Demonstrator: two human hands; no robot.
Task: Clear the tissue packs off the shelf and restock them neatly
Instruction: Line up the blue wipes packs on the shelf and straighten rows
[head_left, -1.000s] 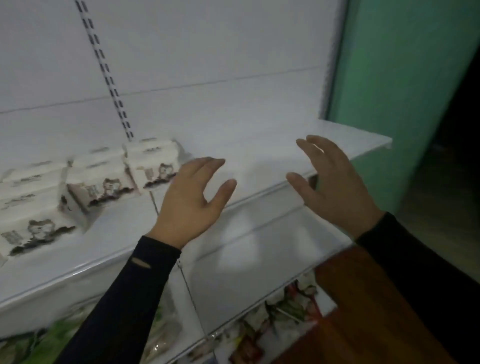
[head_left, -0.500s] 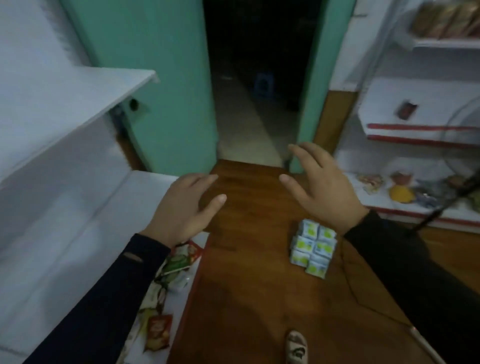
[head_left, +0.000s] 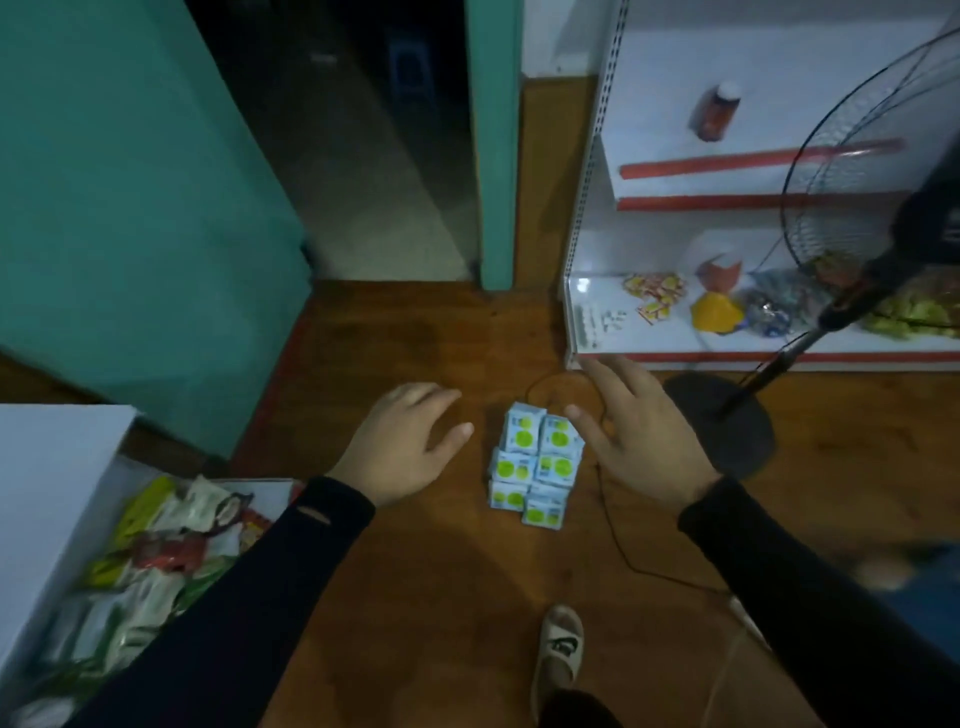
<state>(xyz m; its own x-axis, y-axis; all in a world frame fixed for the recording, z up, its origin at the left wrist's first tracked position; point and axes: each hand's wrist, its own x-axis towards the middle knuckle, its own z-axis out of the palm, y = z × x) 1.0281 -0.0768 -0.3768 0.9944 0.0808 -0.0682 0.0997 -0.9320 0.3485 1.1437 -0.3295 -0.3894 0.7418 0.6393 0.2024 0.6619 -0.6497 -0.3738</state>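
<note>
Both hands are out over the wooden floor (head_left: 426, 597), empty, fingers spread and relaxed. The left hand (head_left: 405, 447) hangs to one side of the tissue packs (head_left: 535, 462), the right hand (head_left: 639, 441) to the other, neither touching. The packs sit stacked in a tight block on the floor, near the fan base (head_left: 727, 421) and a thin black cord (head_left: 618, 540).

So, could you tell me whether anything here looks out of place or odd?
Yes: a bundle of tissue packs sits on the wooden floor rather than on a shelf, with a black cable trailing right beside it. Both hands, left hand and right hand, are open above it, holding nothing.
</note>
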